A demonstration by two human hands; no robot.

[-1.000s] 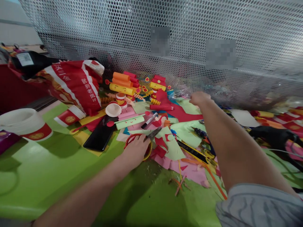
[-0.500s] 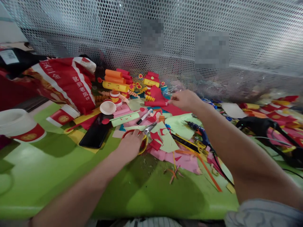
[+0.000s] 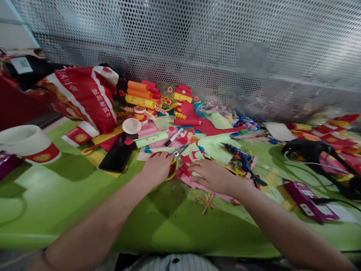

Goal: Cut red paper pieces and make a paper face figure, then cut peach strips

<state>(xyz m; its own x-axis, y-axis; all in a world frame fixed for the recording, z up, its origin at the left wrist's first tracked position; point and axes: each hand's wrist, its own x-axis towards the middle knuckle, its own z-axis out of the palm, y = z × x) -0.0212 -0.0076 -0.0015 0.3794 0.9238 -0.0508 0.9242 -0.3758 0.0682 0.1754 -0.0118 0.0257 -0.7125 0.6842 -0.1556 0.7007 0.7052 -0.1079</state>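
Note:
My left hand [image 3: 158, 165] is curled over the handles of a pair of scissors [image 3: 180, 150], whose blades point away to the right. Parts of the red and yellow handles show around the fingers. Over paper scraps [image 3: 186, 170] just to the right, my right hand [image 3: 210, 174] has its fingers stretched out and holds nothing. A capped marker [image 3: 174, 137] and a light green paper roll with a face [image 3: 151, 139] lie beyond the left hand. Farther back is a red paper roll [image 3: 187, 122]. A blue glue gun [image 3: 238, 155] rests beyond the right hand.
Paper figures [image 3: 139, 101] stand by the perforated metal panel [image 3: 158, 41]. On the left are a black phone [image 3: 117, 154], a paper cup [image 3: 80, 134], a white tub [image 3: 31, 145] and a red bag [image 3: 84, 94]. A purple power strip [image 3: 308, 201] lies on the right.
My right hand has left the red paper roll at the back and come nearer, over the scraps. My left hand has stayed on the scissors.

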